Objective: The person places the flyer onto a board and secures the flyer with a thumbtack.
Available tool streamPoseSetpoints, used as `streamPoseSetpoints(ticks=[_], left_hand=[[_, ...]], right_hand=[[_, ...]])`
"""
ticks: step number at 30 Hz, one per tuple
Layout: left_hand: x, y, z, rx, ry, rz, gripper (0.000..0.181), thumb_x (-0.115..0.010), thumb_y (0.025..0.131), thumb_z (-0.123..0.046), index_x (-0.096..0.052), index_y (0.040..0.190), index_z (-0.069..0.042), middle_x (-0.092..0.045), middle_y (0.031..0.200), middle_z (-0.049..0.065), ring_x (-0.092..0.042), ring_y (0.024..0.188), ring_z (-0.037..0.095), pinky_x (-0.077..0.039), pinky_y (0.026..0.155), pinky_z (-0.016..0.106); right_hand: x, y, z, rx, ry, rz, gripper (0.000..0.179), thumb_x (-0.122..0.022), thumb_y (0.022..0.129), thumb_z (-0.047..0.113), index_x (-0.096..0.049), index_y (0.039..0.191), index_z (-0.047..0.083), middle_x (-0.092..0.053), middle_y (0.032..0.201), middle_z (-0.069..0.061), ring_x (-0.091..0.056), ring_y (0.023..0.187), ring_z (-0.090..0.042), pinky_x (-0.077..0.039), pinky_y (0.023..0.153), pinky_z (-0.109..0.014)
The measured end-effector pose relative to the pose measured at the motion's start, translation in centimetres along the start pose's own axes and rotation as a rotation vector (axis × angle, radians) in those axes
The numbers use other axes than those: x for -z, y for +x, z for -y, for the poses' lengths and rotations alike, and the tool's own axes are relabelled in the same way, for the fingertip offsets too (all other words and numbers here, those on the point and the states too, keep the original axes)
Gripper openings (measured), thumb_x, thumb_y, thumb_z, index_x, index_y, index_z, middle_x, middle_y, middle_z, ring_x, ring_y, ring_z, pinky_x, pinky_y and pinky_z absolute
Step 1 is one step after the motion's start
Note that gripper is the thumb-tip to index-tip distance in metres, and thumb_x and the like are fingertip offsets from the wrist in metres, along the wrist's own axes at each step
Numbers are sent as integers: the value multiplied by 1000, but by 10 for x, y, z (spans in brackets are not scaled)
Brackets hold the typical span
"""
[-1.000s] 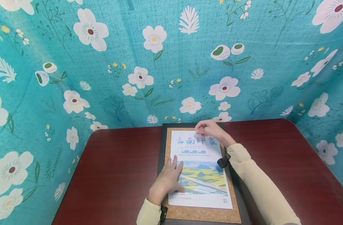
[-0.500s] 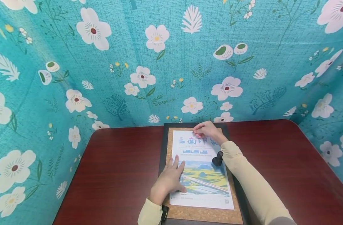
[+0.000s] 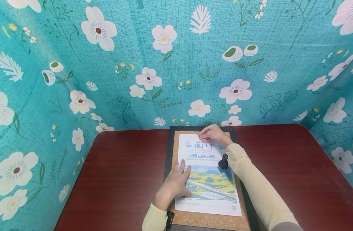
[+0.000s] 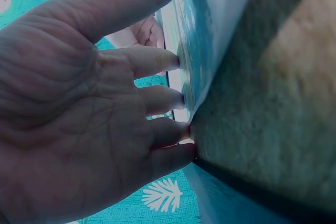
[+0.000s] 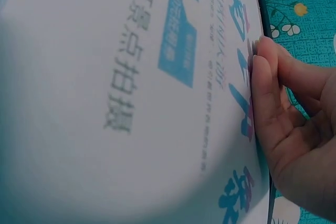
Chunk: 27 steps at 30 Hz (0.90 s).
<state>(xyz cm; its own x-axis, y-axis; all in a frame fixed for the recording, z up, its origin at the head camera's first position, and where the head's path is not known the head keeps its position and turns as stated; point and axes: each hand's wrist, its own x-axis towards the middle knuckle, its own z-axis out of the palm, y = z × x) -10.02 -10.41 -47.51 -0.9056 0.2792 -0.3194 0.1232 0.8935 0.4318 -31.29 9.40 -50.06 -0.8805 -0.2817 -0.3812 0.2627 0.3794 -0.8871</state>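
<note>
A printed poster (image 3: 206, 205) with a landscape picture and blue Chinese lettering lies on a dark-framed cork board (image 3: 205, 220). My left hand (image 3: 174, 183) rests with spread fingers over the poster's left side. In the left wrist view its fingertips (image 4: 170, 60) touch the sheet and the board beside its edge. Near the poster's top edge, my right hand (image 3: 213, 133) pinches a small grey thumbtack (image 5: 255, 48) between thumb and fingertips, right at the paper. Most of the thumbtack is hidden by the fingers.
The board stands on a dark red table (image 3: 127, 179), its far end close to a teal floral curtain (image 3: 164, 80). The curtain also comes round on both sides. A black wrist camera (image 3: 223, 162) on the right wrist hangs over the poster.
The right hand has moved slightly left along the poster's top and come down to the paper, then stayed there. The left hand keeps its place on the poster. The head view has shifted slightly.
</note>
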Motion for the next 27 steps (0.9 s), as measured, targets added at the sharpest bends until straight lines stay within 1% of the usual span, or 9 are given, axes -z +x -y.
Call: streamPoseSetpoints(ticks=[5,11,18,22,27], left_hand=[[0,-1,0,-6,-5,-4,100,-96,72,-28,-45,157,-7,-22,170,19,-14,157,39,-23,123,54],[-1,-2,0,-8,-14,-10,100,-95,73,-27,-45,157,-8,-22,170,18,-14,157,39,-23,122,54],[1,-3,0,-12,-22,-12,100,-96,72,-26,-46,157,-7,-22,170,19,-14,157,40,-23,123,54],[1,-4,-1,-11,-27,-10,99,-95,72,-26,-46,157,-7,-22,170,19,-14,157,40,-24,122,55],[-1,-3,0,-6,-36,-9,99,-95,72,-25,-46,156,-7,-22,170,18,-14,157,40,-23,122,55]], right_hand=[[0,-2,3,8,-37,9,15,-70,95,-1,-75,107,-10,-74,78,-5,-68,62,-10,-58,61,-23],[-3,-4,7,14,-82,-10,13,-70,95,-2,-75,104,-10,-73,75,-5,-68,61,-10,-57,59,-22],[-5,-5,11,22,-122,-33,11,-72,94,-1,-76,102,-9,-73,74,-6,-68,61,-11,-58,59,-24],[-7,-7,12,36,-152,-45,10,-73,94,-1,-76,99,-8,-73,71,-6,-68,59,-11,-58,58,-24],[-10,-7,12,47,-194,-71,7,-72,95,-1,-75,96,-7,-72,70,-6,-68,58,-11,-58,58,-24]])
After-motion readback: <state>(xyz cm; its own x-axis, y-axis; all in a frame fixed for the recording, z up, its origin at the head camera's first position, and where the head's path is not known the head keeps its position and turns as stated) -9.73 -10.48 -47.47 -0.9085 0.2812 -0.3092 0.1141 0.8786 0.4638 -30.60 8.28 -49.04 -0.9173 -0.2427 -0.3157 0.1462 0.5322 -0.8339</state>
